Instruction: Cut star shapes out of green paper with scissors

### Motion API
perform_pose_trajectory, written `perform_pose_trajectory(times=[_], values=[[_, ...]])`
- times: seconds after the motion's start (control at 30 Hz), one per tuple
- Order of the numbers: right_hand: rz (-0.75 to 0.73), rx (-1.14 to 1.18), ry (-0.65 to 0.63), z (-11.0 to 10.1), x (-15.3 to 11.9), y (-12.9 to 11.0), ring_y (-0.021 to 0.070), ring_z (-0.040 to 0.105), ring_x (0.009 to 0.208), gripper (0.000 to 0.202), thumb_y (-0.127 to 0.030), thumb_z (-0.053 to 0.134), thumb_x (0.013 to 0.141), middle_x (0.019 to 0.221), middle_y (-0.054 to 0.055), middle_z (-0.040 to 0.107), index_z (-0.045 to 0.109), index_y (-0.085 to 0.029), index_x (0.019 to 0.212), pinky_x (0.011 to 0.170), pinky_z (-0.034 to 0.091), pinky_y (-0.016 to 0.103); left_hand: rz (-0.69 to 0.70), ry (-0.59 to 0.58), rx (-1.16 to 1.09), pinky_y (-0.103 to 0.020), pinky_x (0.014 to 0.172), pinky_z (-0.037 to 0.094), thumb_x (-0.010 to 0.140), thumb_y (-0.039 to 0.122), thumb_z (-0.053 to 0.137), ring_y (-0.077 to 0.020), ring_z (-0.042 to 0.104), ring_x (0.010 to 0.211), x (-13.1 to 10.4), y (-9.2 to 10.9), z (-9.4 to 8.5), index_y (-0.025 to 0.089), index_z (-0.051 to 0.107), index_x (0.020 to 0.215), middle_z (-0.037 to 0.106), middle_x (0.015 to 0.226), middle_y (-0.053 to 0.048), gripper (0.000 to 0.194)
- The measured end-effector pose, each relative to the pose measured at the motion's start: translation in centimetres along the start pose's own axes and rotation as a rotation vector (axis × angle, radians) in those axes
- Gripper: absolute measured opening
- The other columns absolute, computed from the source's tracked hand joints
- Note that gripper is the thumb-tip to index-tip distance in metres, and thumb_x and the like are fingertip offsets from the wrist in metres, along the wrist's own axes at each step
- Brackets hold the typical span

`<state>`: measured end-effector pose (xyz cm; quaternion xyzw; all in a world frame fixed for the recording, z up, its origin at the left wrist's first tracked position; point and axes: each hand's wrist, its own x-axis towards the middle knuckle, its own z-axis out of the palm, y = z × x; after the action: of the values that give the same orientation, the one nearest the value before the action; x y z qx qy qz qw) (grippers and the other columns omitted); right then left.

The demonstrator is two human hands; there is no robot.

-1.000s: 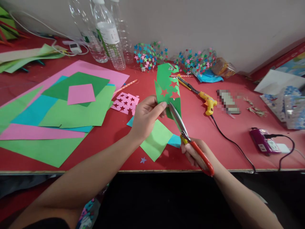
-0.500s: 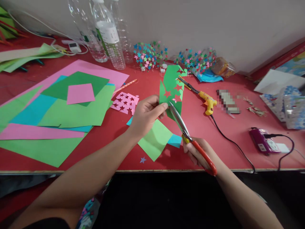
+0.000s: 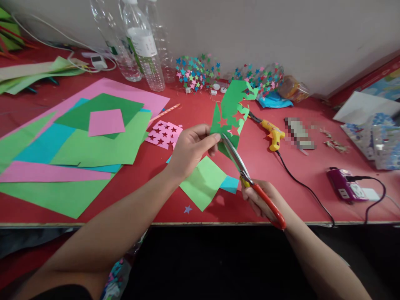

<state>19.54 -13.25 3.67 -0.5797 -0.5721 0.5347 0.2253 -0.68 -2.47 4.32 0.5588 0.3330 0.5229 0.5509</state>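
My left hand (image 3: 195,148) pinches the lower left edge of a green sheet of paper (image 3: 233,100) between thumb and fingers. Star-shaped holes and ragged notches run along the sheet's right side. In my right hand (image 3: 261,196) are scissors (image 3: 238,161) with red and yellow handles, my fingers through and around the grips. Their blades lie against the lower part of the green sheet, tips close to my left thumb. Under my hands a light green square (image 3: 203,183) lies over a blue piece (image 3: 229,184). A small purple star (image 3: 188,209) lies near the table edge.
Stacked coloured paper (image 3: 103,146) covers the left side, with star-punched pink paper (image 3: 164,134) beside it. Plastic bottles (image 3: 145,54) and star clusters (image 3: 196,73) stand along the wall. At right are a yellow glue gun (image 3: 273,132), its cord, and a purple power adapter (image 3: 346,185).
The green sheet has tilted and its top has swung to the right, now overlapping the glue gun's tip. The scissors have shifted very slightly; my left hand has barely moved.
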Motion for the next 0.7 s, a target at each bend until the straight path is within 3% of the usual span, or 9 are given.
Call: perform_pose_trajectory(times=[0.33,0.7], values=[[-0.068,-0.031,-0.018,-0.28,-0.07,-0.27,0.0085,0.038,0.041,0.051,-0.068,0.048,0.085,0.046,-0.005,0.044,0.052,-0.018,0.077,0.044,0.028,0.023,-0.009,-0.067,0.138,-0.022,0.046,0.04,0.08,0.025,0.063,-0.0075,0.05,0.047,0.06,0.27,-0.59,0.018,0.056,0.059,0.056,0.051,0.002,0.023],[0.007,-0.012,-0.026,-0.32,0.07,0.31,0.0084,0.037,0.035,0.047,-0.064,0.05,0.085,0.041,-0.006,0.043,0.05,-0.019,0.071,0.04,0.028,0.022,-0.006,-0.06,0.134,-0.022,0.045,0.037,0.079,0.023,0.062,-0.0069,0.048,0.045,0.1,0.05,-0.58,0.019,0.053,0.057,0.054,0.05,0.002,0.024]])
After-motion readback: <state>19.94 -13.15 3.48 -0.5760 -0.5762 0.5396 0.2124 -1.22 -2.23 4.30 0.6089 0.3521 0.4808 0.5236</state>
